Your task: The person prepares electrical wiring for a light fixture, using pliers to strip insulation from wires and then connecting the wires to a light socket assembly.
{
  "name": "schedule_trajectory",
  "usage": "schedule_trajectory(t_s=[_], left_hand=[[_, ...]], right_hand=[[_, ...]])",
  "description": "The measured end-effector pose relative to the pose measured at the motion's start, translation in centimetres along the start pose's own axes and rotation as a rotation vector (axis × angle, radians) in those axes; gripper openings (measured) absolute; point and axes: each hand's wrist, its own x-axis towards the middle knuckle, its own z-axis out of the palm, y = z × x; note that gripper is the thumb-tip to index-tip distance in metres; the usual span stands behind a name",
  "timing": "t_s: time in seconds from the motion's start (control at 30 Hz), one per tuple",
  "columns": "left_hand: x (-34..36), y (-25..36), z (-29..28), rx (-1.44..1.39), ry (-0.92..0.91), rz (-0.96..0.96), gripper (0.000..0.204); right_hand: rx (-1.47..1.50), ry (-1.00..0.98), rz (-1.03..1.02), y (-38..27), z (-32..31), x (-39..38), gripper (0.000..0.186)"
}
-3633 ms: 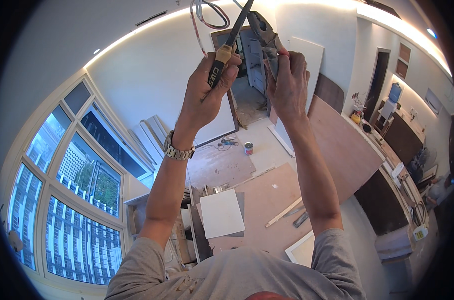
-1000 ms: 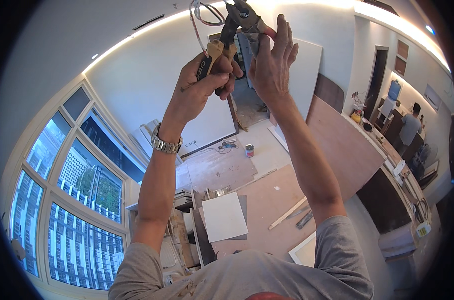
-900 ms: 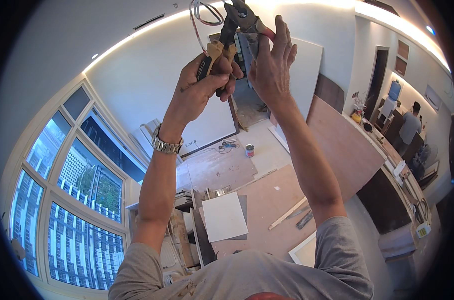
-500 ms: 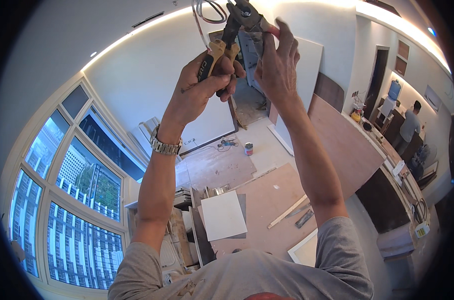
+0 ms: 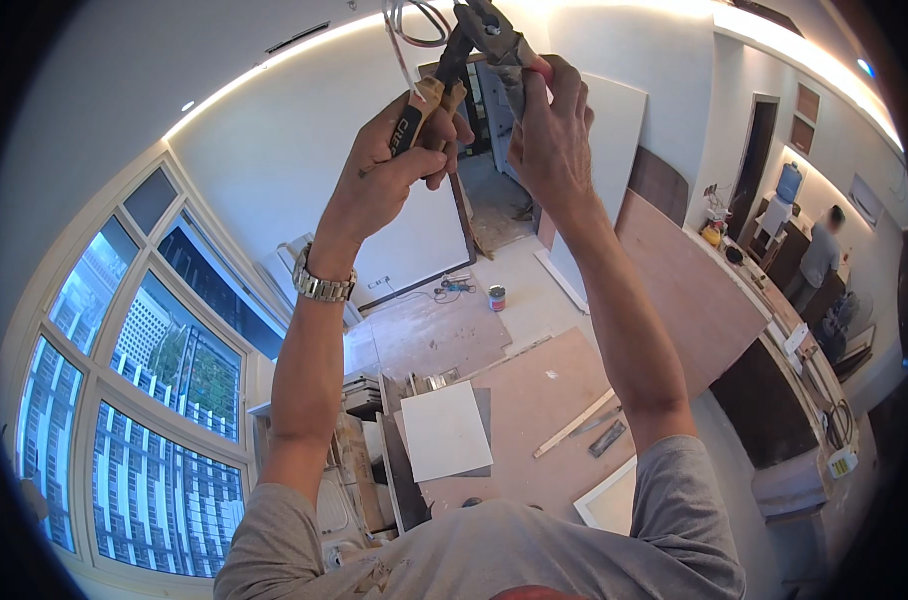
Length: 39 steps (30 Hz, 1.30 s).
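A pale wall (image 5: 284, 190) fills the far side of the room, with a tall window (image 5: 164, 470) down the left. A brown board (image 5: 684, 280) leans at the right, beyond the right forearm; a pinkish panel (image 5: 529, 400) lies flat below the arms. Off to the right, a person in grey (image 5: 820, 255) stands by a counter, well apart from the work. On the panel lie a white sheet (image 5: 444, 430) and, nearer the right arm, a thin stick (image 5: 574, 422). Both hands are raised together near the top. The left hand (image 5: 389, 170) is closed around the grip of the yellow pliers (image 5: 431, 92) (its wrist wears a metal watch (image 5: 324, 285)), nose pointing up. The right hand (image 5: 557, 140) is curled about the red pliers (image 5: 509, 60), fingers bent over a handle, the head tipped up and to the left. The two heads overlap in view; whether they touch, I cannot tell. A small can (image 5: 497, 298) stands on the floor beyond, between the forearms. Thin wires (image 5: 398, 50) loop at the top edge, one strand dropping to the left hand; whether the fingers pinch it is unclear.
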Motion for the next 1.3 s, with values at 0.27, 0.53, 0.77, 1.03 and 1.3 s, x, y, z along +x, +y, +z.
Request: schedule_trajectory(t_s=[0.27, 0.53, 0.77, 1.03, 1.3], left_hand=[[-0.1, 0.4, 0.9, -0.128, 0.0, -0.028, 0.008], [-0.2, -0.3, 3.8, -0.115, 0.086, 0.004, 0.027], [-0.3, -0.1, 4.6, 0.016, 0.168, -0.051, 0.049], [-0.3, 0.5, 3.7, 0.1, 0.132, -0.165, 0.031], [0.0, -0.1, -3.8, 0.755, 0.25, -0.013, 0.026]], right_hand=[[-0.194, 0.099, -0.019, -0.8, 0.3, 0.4, 0.059], [-0.017, 0.098, 0.031, -0.2, 1.5, 0.2, 0.054], [-0.047, 0.146, 0.024, -0.5, 2.3, 0.1, 0.045], [-0.03, 0.088, 0.036, -1.1, 1.2, -0.6, 0.051], [1.284, -0.868, 0.336, 1.6, -7.4, 3.6, 0.055]])
